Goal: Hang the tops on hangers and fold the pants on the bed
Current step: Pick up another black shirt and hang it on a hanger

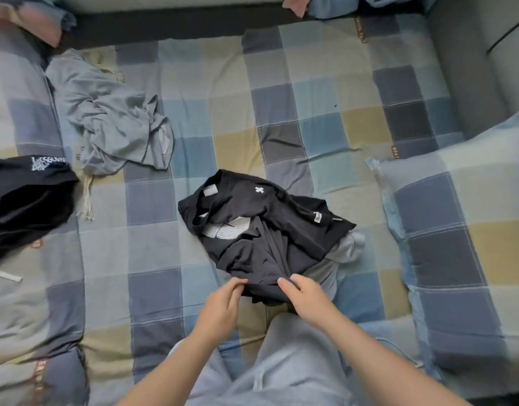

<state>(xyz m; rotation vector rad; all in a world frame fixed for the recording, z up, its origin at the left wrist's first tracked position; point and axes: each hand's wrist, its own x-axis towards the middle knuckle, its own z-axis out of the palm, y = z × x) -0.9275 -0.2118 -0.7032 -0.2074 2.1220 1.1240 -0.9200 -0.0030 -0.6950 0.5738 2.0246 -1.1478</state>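
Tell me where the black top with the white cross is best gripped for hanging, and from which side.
Probably at the shoulders, either side of the collar of the black top: the neck opening faces far-left, label showing. Come from that far end, one hand per shoulder. The left hand and right hand pinch its near hem.

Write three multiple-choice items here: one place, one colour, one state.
1. The grey garment lies: A) on the floor B) up-left of the black top C) under the hands
2. The top's cross mark is: A) red B) white C) yellow
3. The left hand and right hand are: A) pinching the black top's near edge B) idle C) holding a hanger

1 B: it lies apart, up-left on the bed cover. 2 B: the cross is white. 3 A: both pinch the fabric.
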